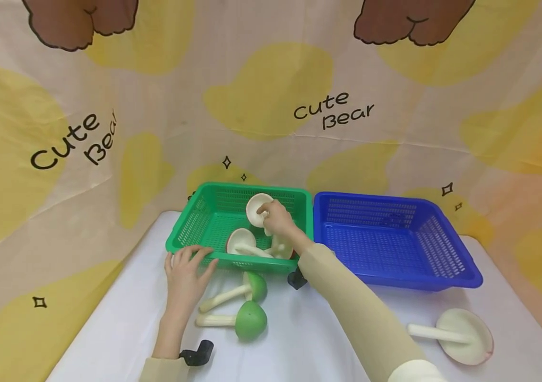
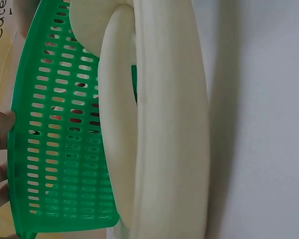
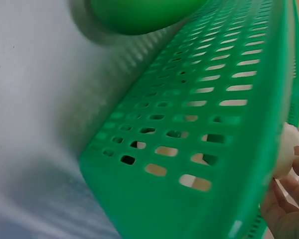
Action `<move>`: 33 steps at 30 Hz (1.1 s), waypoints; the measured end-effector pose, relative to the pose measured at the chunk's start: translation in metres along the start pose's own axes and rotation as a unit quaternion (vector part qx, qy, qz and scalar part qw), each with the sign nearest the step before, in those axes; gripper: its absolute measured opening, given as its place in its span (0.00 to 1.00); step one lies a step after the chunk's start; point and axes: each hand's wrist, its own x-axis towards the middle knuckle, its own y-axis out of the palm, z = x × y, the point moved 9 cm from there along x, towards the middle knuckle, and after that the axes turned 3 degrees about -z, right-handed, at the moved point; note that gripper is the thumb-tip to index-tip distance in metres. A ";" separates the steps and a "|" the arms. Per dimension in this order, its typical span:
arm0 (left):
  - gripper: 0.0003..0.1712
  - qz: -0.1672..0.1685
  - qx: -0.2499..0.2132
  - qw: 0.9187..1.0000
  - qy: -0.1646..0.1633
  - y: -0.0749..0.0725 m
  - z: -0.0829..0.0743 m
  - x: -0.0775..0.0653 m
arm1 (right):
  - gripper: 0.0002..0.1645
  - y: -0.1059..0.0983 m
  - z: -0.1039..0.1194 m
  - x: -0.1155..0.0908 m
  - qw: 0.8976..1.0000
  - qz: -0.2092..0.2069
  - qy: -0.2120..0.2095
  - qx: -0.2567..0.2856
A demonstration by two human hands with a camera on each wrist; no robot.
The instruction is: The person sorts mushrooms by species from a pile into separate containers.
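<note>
In the head view, my right hand (image 1: 278,218) pinches the pale stem of a toy mushroom (image 1: 254,210) inside the green basket (image 1: 239,261). Its cap shows a white underside with a thin reddish edge. Below it in the basket lie another white-bellied mushroom (image 1: 240,241) and a third one (image 1: 280,246), partly behind the hand. My left hand (image 1: 187,278) rests on the basket's front rim at the left, fingers spread. Close in front of the basket, two green-capped mushrooms lie on the table, one cap (image 1: 251,320) nearer me and one (image 1: 258,287) nearer the basket.
A blue basket (image 1: 366,276) stands right beside the green one. At the front right of the white table (image 1: 313,339) lies another mushroom (image 1: 466,339), its white underside up. A patterned cloth (image 1: 261,95) hangs behind the baskets.
</note>
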 end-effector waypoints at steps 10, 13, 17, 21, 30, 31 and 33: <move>0.14 0.003 0.001 1.000 -0.001 0.005 -0.001 -0.003 | 0.24 0.022 -0.006 -0.004 0.997 0.034 -0.002 -0.065; 0.14 0.000 0.001 1.000 0.000 0.004 0.000 -0.003 | 0.23 0.026 -0.005 -0.007 0.996 0.048 -0.002 -0.078; 0.15 -0.002 0.001 1.000 0.001 0.002 0.000 -0.003 | 0.22 0.026 -0.004 -0.010 0.995 0.052 -0.001 -0.080; 0.14 -0.001 -0.002 1.000 0.002 0.001 -0.001 -0.002 | 0.21 0.022 -0.004 -0.014 0.995 0.043 -0.009 -0.088; 0.14 0.006 0.004 1.000 -0.003 0.001 0.001 -0.001 | 0.23 0.009 0.002 -0.038 0.997 0.040 -0.020 -0.068; 0.14 0.006 0.005 1.000 -0.004 0.001 0.001 0.000 | 0.23 0.006 0.003 -0.042 0.997 0.038 -0.022 -0.063; 0.14 0.006 0.007 1.000 -0.003 0.002 0.000 0.001 | 0.22 0.002 0.003 -0.048 0.997 0.033 -0.030 -0.058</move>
